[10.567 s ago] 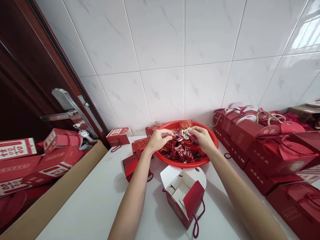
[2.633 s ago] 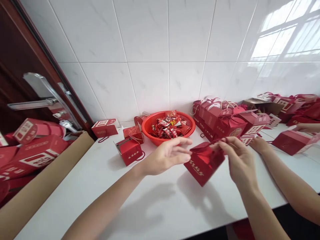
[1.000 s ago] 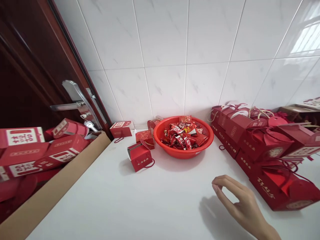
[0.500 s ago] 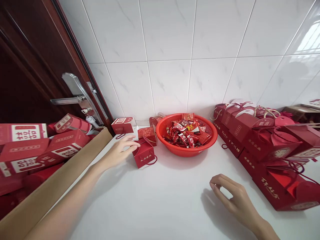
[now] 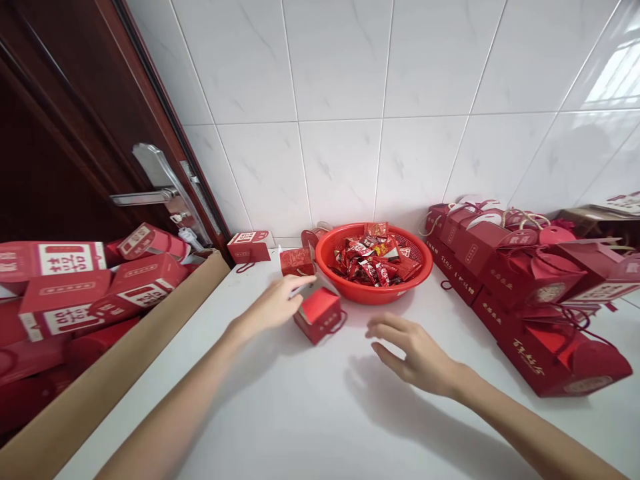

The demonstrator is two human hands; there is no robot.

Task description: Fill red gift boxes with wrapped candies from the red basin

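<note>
A small red gift box [image 5: 320, 317] with a cord handle sits tilted on the white table, in front of the candy basket. My left hand [image 5: 275, 300] grips its left side, the index finger stretched along the top flap and the thumb at the near edge. To the right of the box hovers my right hand [image 5: 413, 347], holding nothing, with its thumb and fingers apart. A red plastic basket [image 5: 345, 291] stands just behind both hands. Wrapped candies [image 5: 373, 257] in red packets fill it.
At left, a cardboard carton [image 5: 165, 317] holds several red boxes [image 5: 70, 293]. Stacked gift boxes [image 5: 505, 293] line the right side. Near the tiled wall [image 5: 340, 167] stand another red box [image 5: 250, 245] and a patterned red box [image 5: 295, 261]. A dark door [image 5: 75, 120] is at far left.
My left hand and the small gift box have moved right, and the box has turned and tilted. My right hand has come left and farther forward, closer to the box.
</note>
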